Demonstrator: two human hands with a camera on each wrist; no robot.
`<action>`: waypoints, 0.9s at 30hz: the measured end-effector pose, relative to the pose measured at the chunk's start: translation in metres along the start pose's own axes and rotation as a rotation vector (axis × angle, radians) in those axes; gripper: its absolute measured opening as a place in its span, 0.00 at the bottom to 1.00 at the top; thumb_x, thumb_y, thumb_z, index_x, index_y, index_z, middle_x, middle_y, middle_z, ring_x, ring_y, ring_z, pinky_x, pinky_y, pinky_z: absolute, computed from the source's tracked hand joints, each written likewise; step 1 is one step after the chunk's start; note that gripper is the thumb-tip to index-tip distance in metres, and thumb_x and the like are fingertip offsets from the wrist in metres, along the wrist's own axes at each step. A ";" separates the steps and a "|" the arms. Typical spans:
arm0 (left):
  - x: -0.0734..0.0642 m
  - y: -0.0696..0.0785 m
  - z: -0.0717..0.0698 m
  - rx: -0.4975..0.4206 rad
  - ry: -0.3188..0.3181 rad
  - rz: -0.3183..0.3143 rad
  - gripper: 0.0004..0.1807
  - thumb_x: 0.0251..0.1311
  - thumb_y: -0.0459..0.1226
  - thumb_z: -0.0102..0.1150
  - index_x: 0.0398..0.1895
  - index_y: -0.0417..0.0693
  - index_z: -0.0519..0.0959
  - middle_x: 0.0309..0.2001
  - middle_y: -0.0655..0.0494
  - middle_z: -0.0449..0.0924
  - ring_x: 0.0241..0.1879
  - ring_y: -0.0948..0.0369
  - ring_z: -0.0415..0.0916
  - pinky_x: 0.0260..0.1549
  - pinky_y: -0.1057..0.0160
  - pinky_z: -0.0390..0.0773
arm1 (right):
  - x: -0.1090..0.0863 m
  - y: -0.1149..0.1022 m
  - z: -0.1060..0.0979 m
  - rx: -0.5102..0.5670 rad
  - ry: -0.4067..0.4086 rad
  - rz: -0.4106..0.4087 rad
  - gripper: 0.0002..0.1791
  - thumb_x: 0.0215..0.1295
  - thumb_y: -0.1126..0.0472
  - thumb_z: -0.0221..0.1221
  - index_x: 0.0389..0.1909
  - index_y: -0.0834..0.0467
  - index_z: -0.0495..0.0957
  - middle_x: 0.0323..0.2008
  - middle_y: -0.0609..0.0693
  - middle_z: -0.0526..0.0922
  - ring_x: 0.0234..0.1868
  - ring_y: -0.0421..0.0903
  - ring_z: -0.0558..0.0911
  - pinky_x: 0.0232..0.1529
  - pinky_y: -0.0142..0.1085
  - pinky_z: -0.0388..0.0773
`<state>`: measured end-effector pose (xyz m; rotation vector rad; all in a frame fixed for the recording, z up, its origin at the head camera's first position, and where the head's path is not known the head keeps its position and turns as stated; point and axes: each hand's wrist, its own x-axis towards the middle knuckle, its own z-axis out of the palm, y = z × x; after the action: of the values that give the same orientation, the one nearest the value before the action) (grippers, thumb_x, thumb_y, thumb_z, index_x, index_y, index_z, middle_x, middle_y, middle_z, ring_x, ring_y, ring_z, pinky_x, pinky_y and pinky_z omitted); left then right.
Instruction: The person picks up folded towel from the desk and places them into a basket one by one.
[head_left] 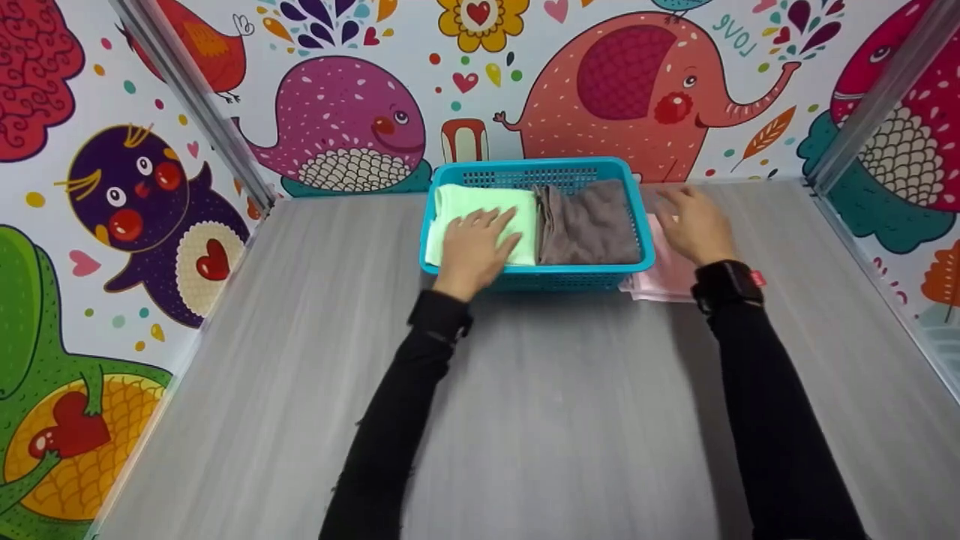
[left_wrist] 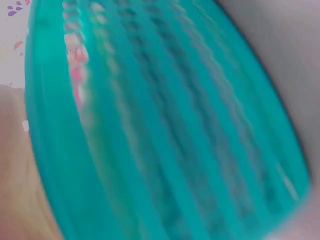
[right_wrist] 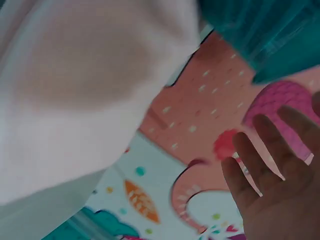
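A turquoise plastic basket (head_left: 540,269) stands near the back wall with two folded cloths side by side in it. On the left is a light green towel (head_left: 487,197), on the right a grey-brown towel (head_left: 592,225). My left hand (head_left: 474,251) lies over the green towel with its fingers spread. In the left wrist view the basket's slotted wall (left_wrist: 145,130) fills most of the picture, blurred. Right of the basket, folded pink cloth (head_left: 660,276) lies on the table, partly hidden. Above it hovers my right hand (head_left: 699,225), fingers extended and holding nothing.
The grey table (head_left: 525,405) reaches up to printed wall panels (head_left: 480,82) with cartoon animals at the back and sides. Metal corner posts (head_left: 202,97) stand at the left and right back corners.
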<state>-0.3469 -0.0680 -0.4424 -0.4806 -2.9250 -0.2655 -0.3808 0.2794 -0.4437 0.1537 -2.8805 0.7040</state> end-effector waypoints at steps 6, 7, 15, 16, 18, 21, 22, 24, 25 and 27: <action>-0.041 -0.032 0.012 -0.069 0.124 0.015 0.27 0.81 0.55 0.40 0.71 0.56 0.77 0.71 0.50 0.76 0.75 0.50 0.65 0.78 0.43 0.53 | -0.018 0.047 0.007 -0.091 -0.308 0.056 0.34 0.77 0.50 0.54 0.77 0.61 0.64 0.75 0.71 0.61 0.74 0.74 0.59 0.73 0.71 0.55; -0.044 -0.034 0.013 -0.074 0.138 0.025 0.26 0.81 0.54 0.40 0.70 0.56 0.78 0.71 0.50 0.76 0.75 0.50 0.65 0.78 0.42 0.53 | -0.021 0.052 0.009 -0.098 -0.351 0.063 0.35 0.78 0.49 0.54 0.78 0.61 0.62 0.76 0.71 0.60 0.75 0.73 0.58 0.73 0.70 0.54; -0.046 -0.036 0.018 -0.078 0.205 0.063 0.25 0.81 0.53 0.40 0.67 0.55 0.80 0.69 0.50 0.78 0.74 0.51 0.67 0.77 0.41 0.55 | -0.041 0.066 0.011 -0.072 -0.467 0.089 0.40 0.76 0.44 0.55 0.81 0.54 0.56 0.81 0.66 0.52 0.78 0.71 0.50 0.73 0.72 0.51; -0.046 -0.036 0.018 -0.080 0.210 0.063 0.25 0.81 0.52 0.40 0.67 0.55 0.81 0.69 0.50 0.78 0.74 0.51 0.67 0.77 0.41 0.55 | -0.045 0.066 0.010 -0.072 -0.468 0.088 0.40 0.76 0.43 0.55 0.81 0.53 0.56 0.81 0.66 0.52 0.78 0.71 0.50 0.72 0.73 0.51; -0.046 -0.036 0.019 -0.081 0.215 0.061 0.25 0.81 0.52 0.40 0.67 0.55 0.81 0.69 0.50 0.78 0.74 0.51 0.67 0.77 0.41 0.56 | -0.054 0.065 0.009 -0.085 -0.462 0.068 0.40 0.76 0.42 0.55 0.81 0.54 0.57 0.80 0.66 0.53 0.78 0.72 0.51 0.72 0.73 0.53; -0.046 -0.037 0.020 -0.091 0.231 0.062 0.24 0.81 0.51 0.41 0.66 0.55 0.81 0.68 0.50 0.79 0.74 0.51 0.68 0.76 0.40 0.56 | -0.075 0.063 0.008 -0.111 -0.435 0.021 0.39 0.76 0.40 0.55 0.80 0.54 0.60 0.79 0.67 0.56 0.77 0.72 0.52 0.70 0.74 0.55; -0.046 -0.037 0.021 -0.096 0.243 0.065 0.24 0.81 0.51 0.42 0.65 0.54 0.82 0.67 0.49 0.79 0.73 0.50 0.68 0.76 0.40 0.56 | -0.083 0.063 0.007 -0.122 -0.420 0.000 0.39 0.75 0.39 0.55 0.80 0.55 0.61 0.78 0.67 0.57 0.77 0.72 0.53 0.70 0.74 0.56; -0.046 -0.038 0.022 -0.105 0.270 0.074 0.24 0.81 0.50 0.42 0.64 0.53 0.82 0.66 0.48 0.80 0.72 0.50 0.69 0.76 0.40 0.57 | -0.099 0.062 0.004 -0.138 -0.402 -0.033 0.39 0.74 0.39 0.57 0.78 0.55 0.64 0.77 0.68 0.60 0.76 0.72 0.55 0.68 0.74 0.58; -0.046 -0.039 0.023 -0.110 0.284 0.080 0.23 0.81 0.50 0.43 0.64 0.53 0.83 0.66 0.48 0.81 0.72 0.49 0.70 0.75 0.40 0.58 | -0.106 0.062 0.002 -0.143 -0.397 -0.046 0.39 0.73 0.39 0.58 0.77 0.56 0.65 0.76 0.68 0.62 0.74 0.72 0.56 0.67 0.74 0.60; -0.047 -0.039 0.024 -0.118 0.306 0.086 0.23 0.81 0.50 0.43 0.63 0.52 0.83 0.65 0.47 0.81 0.71 0.49 0.70 0.75 0.39 0.58 | -0.120 0.061 -0.003 -0.143 -0.390 -0.070 0.38 0.70 0.40 0.62 0.75 0.56 0.70 0.73 0.68 0.66 0.71 0.71 0.60 0.65 0.73 0.64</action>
<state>-0.3195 -0.1138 -0.4805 -0.5295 -2.5955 -0.4583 -0.2715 0.3417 -0.4912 0.4129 -3.2604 0.4983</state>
